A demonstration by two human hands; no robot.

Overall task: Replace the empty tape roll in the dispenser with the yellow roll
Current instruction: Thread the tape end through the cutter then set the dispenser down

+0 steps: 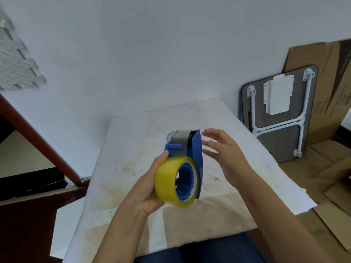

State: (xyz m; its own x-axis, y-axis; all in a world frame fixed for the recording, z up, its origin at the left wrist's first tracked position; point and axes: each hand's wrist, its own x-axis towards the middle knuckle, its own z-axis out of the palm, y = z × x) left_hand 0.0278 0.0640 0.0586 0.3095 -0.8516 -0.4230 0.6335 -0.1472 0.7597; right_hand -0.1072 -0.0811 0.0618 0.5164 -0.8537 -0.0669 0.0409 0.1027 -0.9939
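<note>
The yellow roll sits on the hub of the blue tape dispenser, held up above the table. My left hand grips the roll from the left and below, thumb near the blue roller. A strip of tape runs over the dispenser's top to the serrated cutter. My right hand hovers just right of the dispenser's blue side plate, fingers spread, holding nothing. No empty roll is in view.
A stained white sheet covers the small table. A folded table and flattened cardboard lean against the wall at right. Dark wooden furniture stands at left. More cardboard lies on the floor at right.
</note>
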